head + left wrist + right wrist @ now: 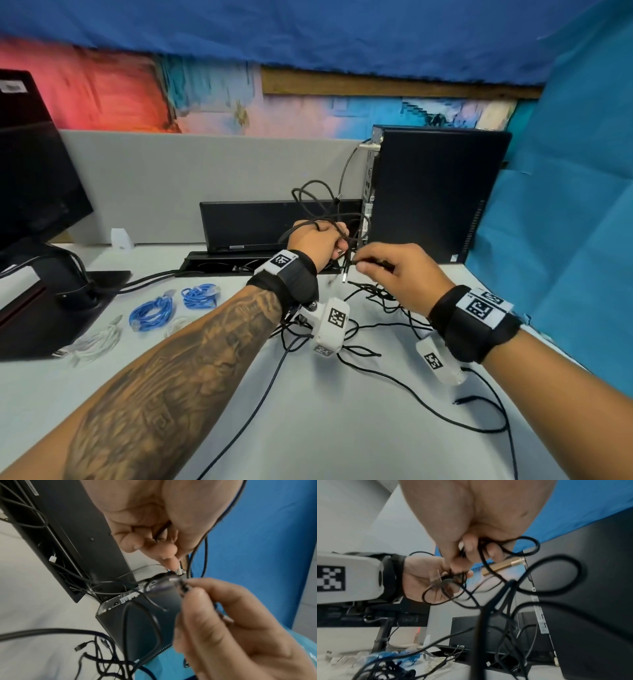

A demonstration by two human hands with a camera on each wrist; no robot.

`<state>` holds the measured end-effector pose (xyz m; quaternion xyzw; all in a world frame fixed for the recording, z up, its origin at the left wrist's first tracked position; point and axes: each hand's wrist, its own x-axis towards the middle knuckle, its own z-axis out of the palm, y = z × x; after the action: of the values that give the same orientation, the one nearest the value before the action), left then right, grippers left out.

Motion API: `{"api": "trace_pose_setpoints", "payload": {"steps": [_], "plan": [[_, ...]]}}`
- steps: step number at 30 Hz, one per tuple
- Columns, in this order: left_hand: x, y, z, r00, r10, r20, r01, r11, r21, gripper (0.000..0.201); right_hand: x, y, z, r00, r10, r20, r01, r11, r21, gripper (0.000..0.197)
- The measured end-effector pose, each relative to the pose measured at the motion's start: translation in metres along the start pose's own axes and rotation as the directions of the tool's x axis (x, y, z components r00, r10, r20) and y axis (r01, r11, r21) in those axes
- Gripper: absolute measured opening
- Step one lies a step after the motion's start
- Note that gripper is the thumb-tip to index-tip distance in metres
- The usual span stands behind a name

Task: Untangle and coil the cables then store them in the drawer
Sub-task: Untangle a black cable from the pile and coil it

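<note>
Thin black cables (376, 329) sprawl tangled, partly looped.

Left forearm (178, 370): tattooed, bare.
Wrists: 2 black straps (474, 325), white tags printed with black square codes.
Cameras: white housings (330, 323).

White desk (342, 428), tangled black cables (376, 342), two blue cable coils (152, 313), white cables (96, 342), upright computer tower (435, 192), monitor base (51, 315)
</note>
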<state>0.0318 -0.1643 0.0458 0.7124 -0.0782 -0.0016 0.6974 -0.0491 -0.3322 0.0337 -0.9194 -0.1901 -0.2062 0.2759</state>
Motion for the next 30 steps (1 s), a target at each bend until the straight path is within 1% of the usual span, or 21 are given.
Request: {"api": "trace_pose_setpoints", "payload": {"steps": [2, 3, 4, 6, 8, 9, 10, 11, 12, 13, 14, 15, 16, 18, 19, 20, 21, 23, 25, 27, 30], "plan": [[0.002, 0.006, -0.002, 0.999, 0.010, -0.053, -0.012, 1.000, -0.027, 0.020, 0.000, 0.002, 0.001, 0.985, -0.094, 0.146, 0.111, 0.987, -0.114, 0.014], [0.005, 0.011, -0.005, 0.997, 0.022, -0.071, -0.025, 0.999, -0.042, 0.022, -0.002, 0.005, 0.004, 0.972, -0.090, 0.218, 0.128, 0.978, -0.164, 0.013], [0.007, 0.018, -0.008, 0.996, 0.038, -0.078, -0.042, 0.998, -0.056, 0.023, -0.005, 0.008, 0.007, 0.962, -0.048, 0.268, 0.108, 0.971, -0.211, 0.011], [0.008, 0.035, -0.016, 0.995, 0.066, -0.076, -0.072, 0.994, -0.084, 0.024, -0.011, 0.020, 0.013, 0.942, 0.100, 0.319, -0.002, 0.956, -0.294, 0.007], [0.006, 0.051, -0.024, 0.993, 0.100, -0.055, -0.104, 0.991, -0.079, 0.025, -0.012, 0.032, 0.013, 0.904, 0.267, 0.335, -0.132, 0.917, -0.376, 0.012], [0.006, 0.058, -0.029, 0.991, 0.126, -0.038, -0.128, 0.991, -0.049, 0.025, -0.010, 0.035, 0.013, 0.885, 0.330, 0.327, -0.172, 0.887, -0.429, 0.017], [0.005, 0.064, -0.034, 0.989, 0.146, -0.006, -0.147, 0.989, -0.010, 0.026, -0.009, 0.037, 0.013, 0.886, 0.358, 0.295, -0.192, 0.862, -0.469, 0.023], [0.005, 0.069, -0.039, 0.987, 0.154, 0.040, -0.156, 0.987, 0.030, 0.025, -0.006, 0.035, 0.013, 0.908, 0.342, 0.243, -0.196, 0.858, -0.475, 0.029], [0.005, 0.071, -0.044, 0.985, 0.147, 0.091, -0.154, 0.986, 0.070, 0.025, -0.003, 0.028, 0.015, 0.936, 0.292, 0.196, -0.180, 0.877, -0.446, 0.033], [0.005, 0.073, -0.047, 0.982, 0.132, 0.137, -0.147, 0.984, 0.104, 0.024, 0.001, 0.018, 0.019, 0.958, 0.226, 0.175, -0.147, 0.914, -0.379, 0.034], [0.004, 0.074, -0.051, 0.978, 0.116, 0.175, -0.139, 0.982, 0.131, 0.024, 0.005, 0.006, 0.024, 0.963, 0.177, 0.204, -0.114, 0.951, -0.289, 0.035], [0.003, 0.073, -0.053, 0.973, 0.101, 0.206, -0.133, 0.980, 0.150, 0.026, 0.009, -0.006, 0.033, 0.948, 0.142, 0.286, -0.084, 0.975, -0.204, 0.038], [0.002, 0.073, -0.055, 0.967, 0.089, 0.237, -0.130, 0.978, 0.162, 0.029, 0.011, -0.015, 0.043, 0.907, 0.118, 0.405, -0.057, 0.986, -0.159, 0.044], [-0.001, 0.073, -0.059, 0.953, 0.071, 0.294, -0.124, 0.979, 0.165, 0.032, 0.012, -0.025, 0.066, 0.762, 0.123, 0.636, 0.012, 0.979, -0.203, 0.055], [-0.002, 0.073, -0.062, 0.948, 0.063, 0.311, -0.120, 0.979, 0.166, 0.032, 0.011, -0.026, 0.075, 0.694, 0.148, 0.705, 0.044, 0.968, -0.246, 0.054], [-0.003, 0.073, -0.066, 0.946, 0.058, 0.318, -0.119, 0.978, 0.173, 0.031, 0.010, -0.024, 0.080, 0.655, 0.181, 0.734, 0.051, 0.958, -0.281, 0.050], [-0.004, 0.073, -0.071, 0.947, 0.057, 0.317, -0.121, 0.975, 0.187, 0.030, 0.010, -0.020, 0.081, 0.648, 0.209, 0.733, 0.030, 0.954, -0.299, 0.042], [-0.005, 0.073, -0.082, 0.950, 0.056, 0.307, -0.125, 0.969, 0.213, 0.029, 0.010, -0.008, 0.073, 0.662, 0.267, 0.700, -0.028, 0.942, -0.333, 0.022], [-0.004, 0.073, -0.092, 0.954, 0.053, 0.294, -0.123, 0.967, 0.223, 0.029, 0.011, 0.007, 0.060, 0.652, 0.342, 0.677, -0.048, 0.910, -0.413, 0.009], [-0.002, 0.072, -0.101, 0.957, 0.044, 0.286, -0.111, 0.968, 0.224, 0.029, 0.011, 0.019, 0.045, 0.615, 0.413, 0.672, -0.036, 0.866, -0.499, 0.007], [-0.002, 0.070, -0.106, 0.958, 0.010, 0.285, -0.083, 0.967, 0.242, 0.032, 0.013, 0.031, 0.030, 0.517, 0.539, 0.665, 0.040, 0.761, -0.647, 0.011]]}}
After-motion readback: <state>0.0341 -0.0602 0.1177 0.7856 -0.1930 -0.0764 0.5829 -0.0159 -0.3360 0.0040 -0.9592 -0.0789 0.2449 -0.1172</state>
